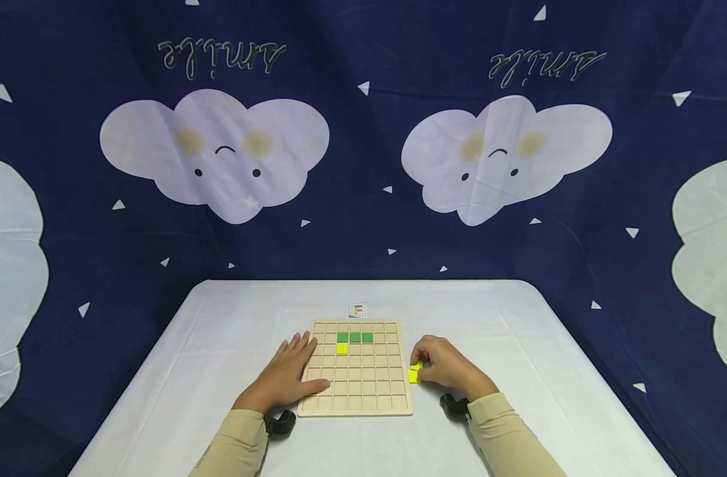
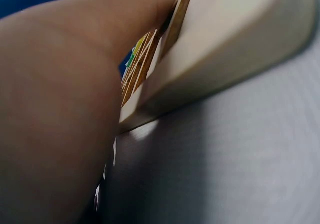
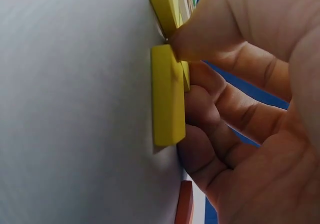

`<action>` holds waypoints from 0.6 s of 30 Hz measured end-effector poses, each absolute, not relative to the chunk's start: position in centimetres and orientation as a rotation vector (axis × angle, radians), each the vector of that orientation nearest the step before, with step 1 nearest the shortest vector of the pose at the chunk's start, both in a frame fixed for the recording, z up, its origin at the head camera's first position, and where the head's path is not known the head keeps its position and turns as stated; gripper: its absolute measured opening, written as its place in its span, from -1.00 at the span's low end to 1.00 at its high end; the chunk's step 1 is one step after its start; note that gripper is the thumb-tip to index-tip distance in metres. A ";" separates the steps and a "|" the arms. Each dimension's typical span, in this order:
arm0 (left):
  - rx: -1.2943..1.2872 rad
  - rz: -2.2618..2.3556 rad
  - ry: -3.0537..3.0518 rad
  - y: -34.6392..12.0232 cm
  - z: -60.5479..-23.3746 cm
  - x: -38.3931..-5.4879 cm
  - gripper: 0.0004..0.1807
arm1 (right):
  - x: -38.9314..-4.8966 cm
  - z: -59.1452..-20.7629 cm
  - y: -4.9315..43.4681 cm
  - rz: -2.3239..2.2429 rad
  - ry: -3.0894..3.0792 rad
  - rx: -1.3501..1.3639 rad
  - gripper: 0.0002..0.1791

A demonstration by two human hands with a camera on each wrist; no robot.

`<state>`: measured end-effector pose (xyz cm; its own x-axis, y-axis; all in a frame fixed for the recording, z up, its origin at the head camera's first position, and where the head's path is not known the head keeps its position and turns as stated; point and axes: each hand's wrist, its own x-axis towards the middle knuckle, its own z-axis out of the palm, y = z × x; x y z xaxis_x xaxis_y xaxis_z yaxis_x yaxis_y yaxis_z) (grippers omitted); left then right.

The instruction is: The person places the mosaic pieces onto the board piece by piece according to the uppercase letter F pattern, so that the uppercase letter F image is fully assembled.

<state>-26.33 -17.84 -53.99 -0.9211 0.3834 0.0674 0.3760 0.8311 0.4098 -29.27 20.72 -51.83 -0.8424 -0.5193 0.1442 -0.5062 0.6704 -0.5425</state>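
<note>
A wooden grid board [image 1: 375, 403] lies on the table. Three green tiles [image 1: 355, 338] stand in a row in its upper cells, and one yellow square [image 1: 342, 348] sits below the leftmost. My left hand [image 1: 284, 374] rests spread along the board's left side, thumb over its lower cells. Beside the right edge, my right hand [image 1: 443, 363] has curled fingers at a few loose yellow tiles [image 1: 414, 377]. Close up, the right wrist view shows my thumb and fingers pinching a yellow tile [image 3: 186, 77], partly hidden behind a nearer yellow tile [image 3: 165, 97].
Behind the board lies a small printed card [image 1: 358, 310] with a coloured grid pattern. A red tile [image 3: 185, 204] shows beyond my right fingers in the right wrist view. The white table [image 1: 488, 311] meets a dark blue cloth [image 1: 363, 245] at the back.
</note>
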 end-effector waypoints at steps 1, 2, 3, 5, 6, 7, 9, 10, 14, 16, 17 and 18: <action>0.618 0.659 2.989 -17.8 -54.0 -26.3 0.19 | -29.3 -51.8 20.7 -0.917 2.855 -0.871 -0.71; 0.614 0.659 2.988 -17.9 -54.0 -26.3 0.20 | -29.2 -51.8 20.7 -0.920 2.858 -0.867 -0.71; 0.611 0.655 2.988 -17.9 -54.1 -26.4 0.20 | -29.2 -51.8 20.8 -0.924 2.860 -0.862 -0.72; 0.606 0.643 2.989 -17.9 -54.1 -26.4 0.21 | -29.2 -51.9 20.8 -0.932 2.869 -0.850 -0.73; 0.606 0.649 2.991 -17.9 -54.1 -26.4 0.22 | -29.2 -51.9 20.7 -0.934 2.873 -0.843 -0.73; 0.607 0.648 2.993 -17.9 -54.1 -26.4 0.22 | -29.2 -51.9 20.7 -0.935 2.881 -0.835 -0.73; 0.613 0.655 2.993 -17.9 -54.1 -26.3 0.22 | -29.3 -51.9 20.7 -0.934 2.895 -0.818 -0.73; 0.616 0.656 2.994 -17.9 -54.1 -26.3 0.21 | -29.3 -51.9 20.7 -0.933 2.903 -0.809 -0.73; 0.617 0.653 2.992 -17.9 -54.0 -26.3 0.21 | -29.4 -51.9 20.7 -0.920 2.933 -0.787 -0.73; 0.615 0.649 2.992 -17.8 -53.9 -26.3 0.21 | -29.4 -51.8 20.6 -0.925 2.945 -0.764 -0.73; 0.615 0.649 2.992 -17.8 -53.9 -26.3 0.20 | -29.4 -51.8 20.6 -0.931 2.949 -0.749 -0.73; 0.615 0.651 2.992 -17.8 -53.8 -26.2 0.20 | -29.4 -51.8 20.6 -0.940 2.953 -0.734 -0.74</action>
